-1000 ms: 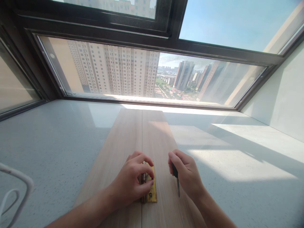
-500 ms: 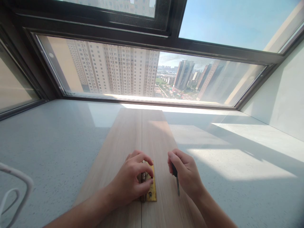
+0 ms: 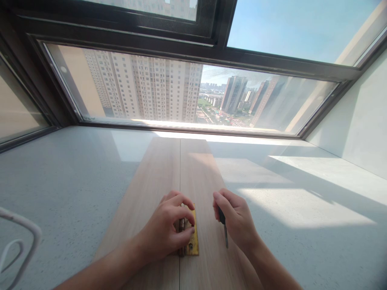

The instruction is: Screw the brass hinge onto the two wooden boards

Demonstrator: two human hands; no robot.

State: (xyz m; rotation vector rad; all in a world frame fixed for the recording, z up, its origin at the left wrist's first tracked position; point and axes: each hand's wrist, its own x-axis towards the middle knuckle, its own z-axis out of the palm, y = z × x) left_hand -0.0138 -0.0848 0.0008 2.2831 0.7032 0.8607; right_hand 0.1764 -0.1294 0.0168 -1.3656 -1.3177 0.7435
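A brass-coloured hinge point(image 3: 193, 238) lies across the seam between two pale wooden boards point(image 3: 196, 173), its knuckle along the joint. A screw hole shows near the hinge's lower end; the left leaf is mostly covered. My left hand point(image 3: 171, 225) rests over the hinge, thumb and fingertip nearly meeting in a pinch above the right leaf. Whatever sits between those tips is too small to make out. To the right, my right hand point(image 3: 237, 217) is wrapped round the black handle of a screwdriver point(image 3: 225, 234), its shaft angled down over the right board, apart from the hinge.
The boards lie on a speckled white counter point(image 3: 75, 181) running to a dark-framed window point(image 3: 193, 129). White curved tubing or cable point(image 3: 34, 237) stands at the left edge. A pale wall point(image 3: 365, 125) bounds the right side. Sunlight patches cross the counter.
Almost nothing differs. The view has shifted very slightly; both hands, the hinge and the screwdriver keep their positions.
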